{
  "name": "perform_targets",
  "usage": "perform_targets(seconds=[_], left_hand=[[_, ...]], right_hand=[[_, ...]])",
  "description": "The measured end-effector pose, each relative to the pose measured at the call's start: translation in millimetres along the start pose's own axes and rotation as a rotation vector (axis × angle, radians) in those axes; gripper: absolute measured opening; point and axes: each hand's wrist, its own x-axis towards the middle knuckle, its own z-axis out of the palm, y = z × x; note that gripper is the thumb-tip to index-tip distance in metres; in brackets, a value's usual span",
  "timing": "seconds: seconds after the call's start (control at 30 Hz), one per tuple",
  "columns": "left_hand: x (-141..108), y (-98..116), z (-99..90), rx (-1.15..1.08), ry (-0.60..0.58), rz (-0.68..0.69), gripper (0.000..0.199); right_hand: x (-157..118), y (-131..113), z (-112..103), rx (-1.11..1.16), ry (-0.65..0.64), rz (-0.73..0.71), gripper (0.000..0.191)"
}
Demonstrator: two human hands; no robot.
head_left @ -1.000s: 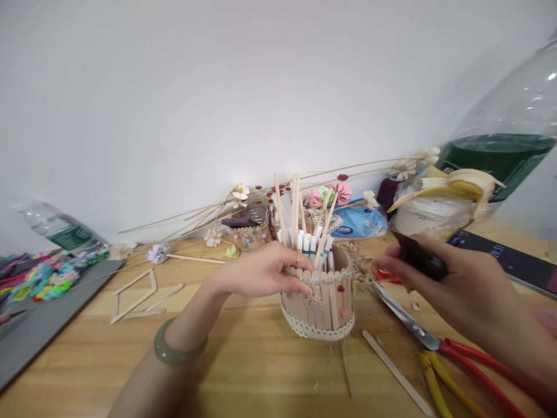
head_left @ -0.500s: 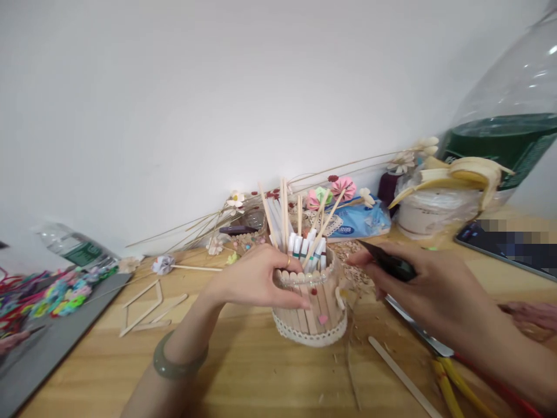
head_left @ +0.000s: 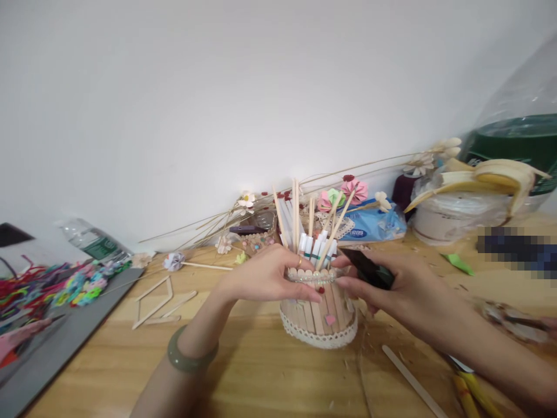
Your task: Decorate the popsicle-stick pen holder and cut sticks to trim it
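A round pen holder (head_left: 311, 316) faced with wooden craft sticks stands upright on the table, with lace around its base and a pink heart on its front. White-capped markers (head_left: 317, 247) and several thin wooden sticks (head_left: 296, 215) stick up out of it. My left hand (head_left: 272, 273) grips its front left rim, thumb outside and fingers over the edge. In my right hand (head_left: 391, 284) is a black knife-like tool (head_left: 368, 268) with a slanted end. My right thumb and fingertips are at the holder's right rim; exact contact is unclear.
Dried and paper flowers (head_left: 246, 200) and a blue wipes pack (head_left: 369, 223) lie behind. A banana peel (head_left: 496, 174) drapes over a tub (head_left: 452, 215). Loose craft sticks (head_left: 165, 302), yellow-handled scissors (head_left: 476, 395) and a grey mat (head_left: 73, 337) with colourful yarn surround the work area.
My right hand has come left to the holder's rim, still holding the black tool. My left hand keeps its grip. The whole view has shifted slightly.
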Motion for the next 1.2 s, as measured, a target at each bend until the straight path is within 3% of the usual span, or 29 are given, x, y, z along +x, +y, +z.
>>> perform_targets(seconds=[0.17, 0.63, 0.8, 1.0, 1.1, 1.2], left_hand=[[0.3, 0.8, -1.0, -0.040, -0.022, -0.009, 0.036], [0.9, 1.5, -2.1, -0.053, -0.058, -0.048, 0.036], [1.4, 2.5, -2.5, -0.071, -0.039, -0.048, 0.030], [1.7, 1.7, 0.4, -0.086, -0.028, -0.053, 0.031], [1.5, 1.7, 3.2, -0.088, -0.036, -0.079, 0.033], [1.3, 3.5, 6.1, -0.065, -0.031, -0.097, 0.035]], right_hand=[[1.4, -2.3, -0.1, 0.042, -0.048, 0.060, 0.027], [4.2, -12.8, -6.0, -0.052, -0.091, 0.014, 0.026], [-4.3, -15.6, -10.1, -0.381, 0.067, -0.179, 0.041], [-20.3, -13.2, -7.8, -0.834, 0.189, -0.431, 0.040], [-28.3, -14.0, -1.4, -0.968, 0.217, -0.462, 0.037], [-33.7, -14.7, 6.8, -0.976, 0.251, -0.389, 0.038]])
